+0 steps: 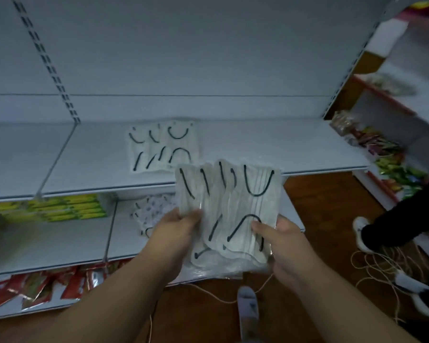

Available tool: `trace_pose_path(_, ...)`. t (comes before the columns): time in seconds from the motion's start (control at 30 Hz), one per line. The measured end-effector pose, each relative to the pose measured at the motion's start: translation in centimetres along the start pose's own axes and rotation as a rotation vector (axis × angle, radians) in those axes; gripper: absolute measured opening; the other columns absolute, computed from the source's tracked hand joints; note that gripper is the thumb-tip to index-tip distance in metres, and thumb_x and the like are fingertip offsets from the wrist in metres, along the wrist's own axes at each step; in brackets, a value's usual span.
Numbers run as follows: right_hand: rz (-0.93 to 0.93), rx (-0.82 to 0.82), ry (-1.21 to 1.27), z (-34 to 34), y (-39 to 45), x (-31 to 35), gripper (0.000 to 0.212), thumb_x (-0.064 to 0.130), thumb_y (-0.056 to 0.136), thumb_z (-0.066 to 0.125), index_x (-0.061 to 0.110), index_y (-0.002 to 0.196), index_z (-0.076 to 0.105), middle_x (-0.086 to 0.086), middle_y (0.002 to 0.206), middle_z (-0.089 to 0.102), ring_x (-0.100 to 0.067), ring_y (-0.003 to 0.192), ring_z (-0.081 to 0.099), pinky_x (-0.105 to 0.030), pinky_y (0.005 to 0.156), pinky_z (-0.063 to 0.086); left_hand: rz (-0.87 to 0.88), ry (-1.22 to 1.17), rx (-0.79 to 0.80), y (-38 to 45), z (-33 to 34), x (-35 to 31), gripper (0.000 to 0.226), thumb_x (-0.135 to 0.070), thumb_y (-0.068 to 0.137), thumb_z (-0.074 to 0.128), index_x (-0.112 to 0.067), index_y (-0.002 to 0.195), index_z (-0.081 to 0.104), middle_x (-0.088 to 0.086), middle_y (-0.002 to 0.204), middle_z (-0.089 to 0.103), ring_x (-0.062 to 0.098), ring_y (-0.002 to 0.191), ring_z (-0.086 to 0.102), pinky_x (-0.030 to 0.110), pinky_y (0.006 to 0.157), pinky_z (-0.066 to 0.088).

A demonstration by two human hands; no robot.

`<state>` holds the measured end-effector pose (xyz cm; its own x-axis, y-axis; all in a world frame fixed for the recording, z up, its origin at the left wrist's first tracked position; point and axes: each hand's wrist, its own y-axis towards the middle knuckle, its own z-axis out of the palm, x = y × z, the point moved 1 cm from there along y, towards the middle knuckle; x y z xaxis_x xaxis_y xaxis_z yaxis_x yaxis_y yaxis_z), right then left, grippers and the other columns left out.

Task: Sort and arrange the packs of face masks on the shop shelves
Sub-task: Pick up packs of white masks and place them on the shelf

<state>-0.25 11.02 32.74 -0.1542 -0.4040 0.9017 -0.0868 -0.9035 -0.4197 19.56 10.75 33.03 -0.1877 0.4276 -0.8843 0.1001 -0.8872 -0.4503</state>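
Left hand (176, 226) and right hand (280, 233) grip fanned mask packs (229, 209).

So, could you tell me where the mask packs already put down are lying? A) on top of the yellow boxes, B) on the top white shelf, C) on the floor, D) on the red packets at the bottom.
B: the laid-down mask packs rest on the top white shelf, behind the fan of packs held in both hands.

Your fanned mask packs (229, 209) hiding most of the patterned packs (154, 209) below; far-right shelf goods (391, 154) blurred.
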Motion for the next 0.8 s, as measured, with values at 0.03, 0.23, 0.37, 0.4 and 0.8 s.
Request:
trace_pose_path(0.03, 0.017, 0.019, -0.004, -1.3, 1.2, 1.0, 0.022, 0.003, 0.095, 0.060, 0.009, 0.115, 0.067, -0.011, 0.105, 0.075, -0.029, 0.097, 0.072, -0.050, 0.089, 0.057, 0.007, 0.016, 0.017, 1.1, 1.9, -0.5, 0.015, -0.024, 0.096, 0.065, -0.016, 0.107, 0.070, 0.005, 0.091, 0.078, 0.027, 0.087, 0.075, 0.049, 0.085, 0.059)
trace_pose_path(0.23, 0.106, 0.059, -0.094, -8.5, 10.0, 6.1, 0.015, 0.012, 0.095, 0.065, 0.013, 0.109, 0.071, -0.010, 0.103, 0.076, -0.033, 0.102, 0.070, -0.061, 0.095, 0.050, 0.017, 0.087, -0.007, 6.2, 12.5, -3.5, 0.015, -0.026, 0.098, 0.062, -0.017, 0.104, 0.073, 0.001, 0.088, 0.079, 0.019, 0.081, 0.076, 0.042, 0.078, 0.063)
trace_pose_path(0.37, 0.045, 0.065, -0.136, -12.1, 15.7, 9.4, 0.011, 0.009, 0.095, 0.065, 0.008, 0.104, 0.071, -0.010, 0.099, 0.076, -0.029, 0.097, 0.071, -0.049, 0.091, 0.056, 0.124, 0.199, -0.074, 10.3, 17.5, -5.4, 0.015, -0.027, 0.094, 0.065, -0.023, 0.108, 0.069, 0.001, 0.096, 0.077, 0.022, 0.089, 0.074, 0.046, 0.087, 0.059)
trace_pose_path(0.4, 0.008, 0.038, -0.169, -12.9, 17.1, 10.4, 0.008, 0.010, 0.093, 0.067, 0.005, 0.098, 0.072, -0.013, 0.096, 0.076, -0.030, 0.092, 0.072, -0.046, 0.084, 0.059, 0.176, 0.283, -0.113, 11.5, 18.6, -6.0, 0.017, -0.030, 0.092, 0.066, -0.026, 0.108, 0.066, -0.001, 0.098, 0.075, 0.019, 0.089, 0.072, 0.040, 0.084, 0.059)
trace_pose_path(0.8, -0.469, -0.075, -1.090, -14.3, 31.3, 15.5, 0.019, 0.027, 0.096, 0.057, 0.009, 0.098, 0.051, -0.004, 0.082, 0.057, -0.022, 0.074, 0.057, -0.031, 0.059, 0.044, 0.190, 0.819, -0.320, 23.8, 25.2, -9.2, 0.034, -0.024, 0.090, 0.062, -0.019, 0.122, 0.052, 0.002, 0.104, 0.063, 0.023, 0.087, 0.059, 0.031, 0.074, 0.048)
